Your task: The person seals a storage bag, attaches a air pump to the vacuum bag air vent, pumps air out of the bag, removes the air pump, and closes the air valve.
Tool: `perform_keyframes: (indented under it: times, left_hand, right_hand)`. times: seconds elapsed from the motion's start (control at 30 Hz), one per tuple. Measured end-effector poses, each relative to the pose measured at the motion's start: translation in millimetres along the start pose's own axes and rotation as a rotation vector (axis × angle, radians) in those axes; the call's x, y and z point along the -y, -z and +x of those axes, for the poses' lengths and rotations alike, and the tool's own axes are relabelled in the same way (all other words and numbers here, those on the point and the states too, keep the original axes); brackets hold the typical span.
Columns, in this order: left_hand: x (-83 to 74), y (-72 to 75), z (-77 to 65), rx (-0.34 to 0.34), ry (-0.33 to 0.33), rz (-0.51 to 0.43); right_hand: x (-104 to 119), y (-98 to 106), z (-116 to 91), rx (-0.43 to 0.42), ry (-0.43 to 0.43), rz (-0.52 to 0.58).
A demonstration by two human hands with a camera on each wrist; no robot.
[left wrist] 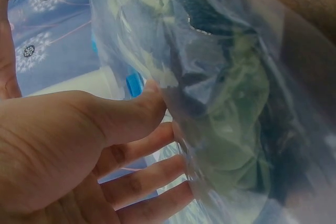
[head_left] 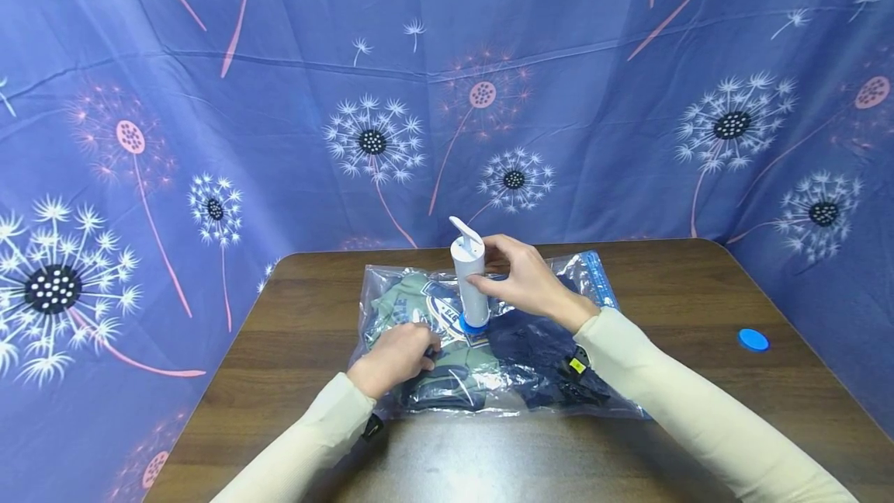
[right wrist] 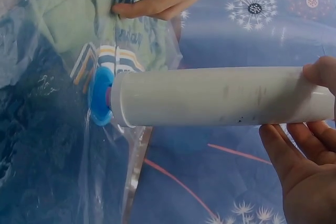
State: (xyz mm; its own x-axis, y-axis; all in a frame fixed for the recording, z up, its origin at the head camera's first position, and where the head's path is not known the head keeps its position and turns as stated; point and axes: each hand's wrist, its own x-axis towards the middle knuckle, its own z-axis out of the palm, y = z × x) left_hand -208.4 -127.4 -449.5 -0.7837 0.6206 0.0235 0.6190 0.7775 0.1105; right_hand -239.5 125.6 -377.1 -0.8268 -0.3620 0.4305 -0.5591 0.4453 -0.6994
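A clear plastic vacuum storage bag (head_left: 499,404) lies flat, holding a green printed garment (head_left: 401,305) and a dark navy garment (head_left: 527,344). On the bag's blue valve (right wrist: 98,98) a white hand pump (head_left: 471,289) stands nearly upright. My right hand (head_left: 524,278) grips the pump's upper barrel between thumb and fingers; the pump's white handle (head_left: 466,230) sits low, close to the barrel top. To the left of the pump, my left hand (head_left: 401,359) rests on the bag over the green garment. Its fingertips (left wrist: 181,190) touch the plastic, with the fingers spread and fairly straight.
A round blue cap (head_left: 754,340) lies on the wooden table (head_left: 670,293) to the right. The bag's blue printed edge (head_left: 598,278) is at its far right corner. A blue dandelion-patterned cloth (head_left: 433,37) hangs behind the table and at both sides.
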Motion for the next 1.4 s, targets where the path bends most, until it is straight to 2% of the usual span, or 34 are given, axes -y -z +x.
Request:
perform_keyframes:
  times: [0.63, 0.9, 1.23, 1.4]
  left_hand:
    - [-2.3, 2.5, -0.4, 0.032, 0.021, -0.006]
    - [-1.9, 2.1, -0.4, 0.025, 0.016, -0.002]
    - [-0.5, 1.4, -1.2, -0.001, -0.002, -0.001]
    - [0.2, 1.9, -1.1, 0.003, -0.007, -0.001]
  right_hand:
    - [-7, -6, 0, 0.005, -0.050, 0.021]
    - [-8, -7, 2, 0.024, -0.054, 0.067]
    - [-12, -2, 1, 0.123, -0.069, 0.124]
    - [-15, 2, 2, 0.136, -0.087, 0.121]
